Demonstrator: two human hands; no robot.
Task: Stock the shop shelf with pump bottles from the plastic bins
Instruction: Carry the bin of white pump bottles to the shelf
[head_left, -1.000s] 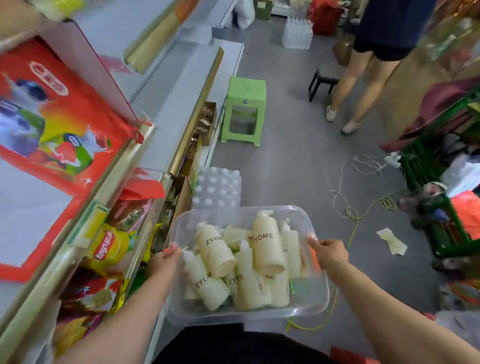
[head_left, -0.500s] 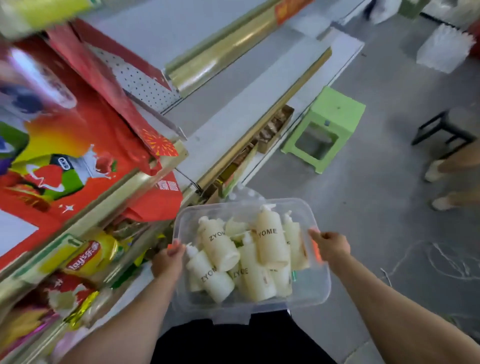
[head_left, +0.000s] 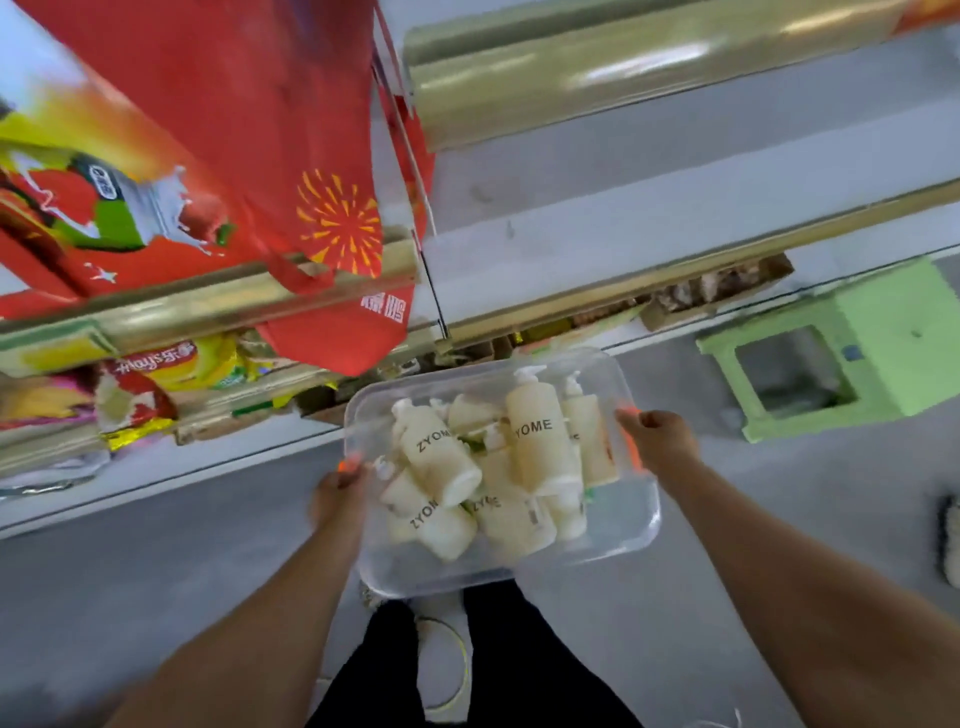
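A clear plastic bin (head_left: 631, 525) hangs in front of me at waist height, above the grey floor. Several cream pump bottles (head_left: 540, 441) marked ZYOME lie jumbled inside it. My left hand (head_left: 337, 496) grips the bin's left rim. My right hand (head_left: 657, 439) grips the right rim. The shop shelf (head_left: 597, 244) with its gold edge strips runs across the view just beyond the bin, and its grey boards on the right side are bare.
Red gift bags (head_left: 270, 156) and snack packets (head_left: 171, 364) fill the shelves at the left. A green plastic stool (head_left: 872, 353) stands on the floor at the right, close to the shelf base. Open cartons (head_left: 717, 291) sit on the lowest shelf.
The view has swung left to face the shelf head-on. The bin stays held by both hands and is now closer to the shelf front. The stool has shifted to the right edge.
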